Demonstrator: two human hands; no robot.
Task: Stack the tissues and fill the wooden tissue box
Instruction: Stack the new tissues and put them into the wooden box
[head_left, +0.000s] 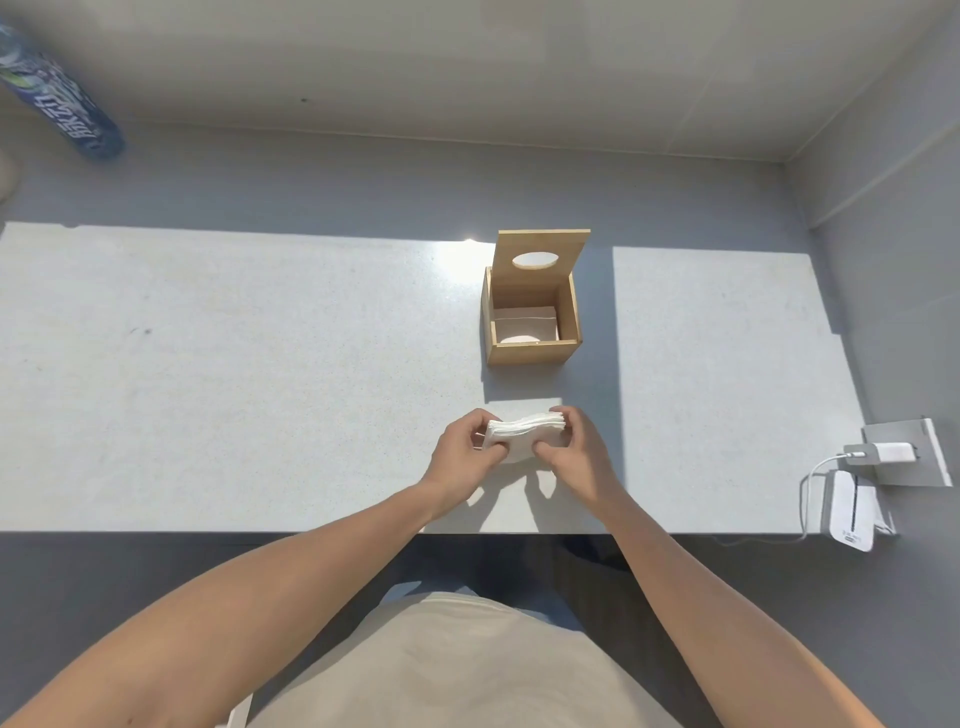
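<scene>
A white stack of tissues (524, 430) is held just above the table between both hands. My left hand (465, 451) grips its left end and my right hand (574, 448) grips its right end, thumbs underneath at the front. Beyond them stands the wooden tissue box (532, 352), open at the top. Its lid (540, 253), with an oval hole, is tipped up at the back. White tissue lies low inside the box.
The grey table (260, 389) runs left to right, with its front edge just behind my wrists. A white charger and cable (852, 506) sit at the right edge beside a wall socket (906, 452). A blue bottle (62, 98) lies far left.
</scene>
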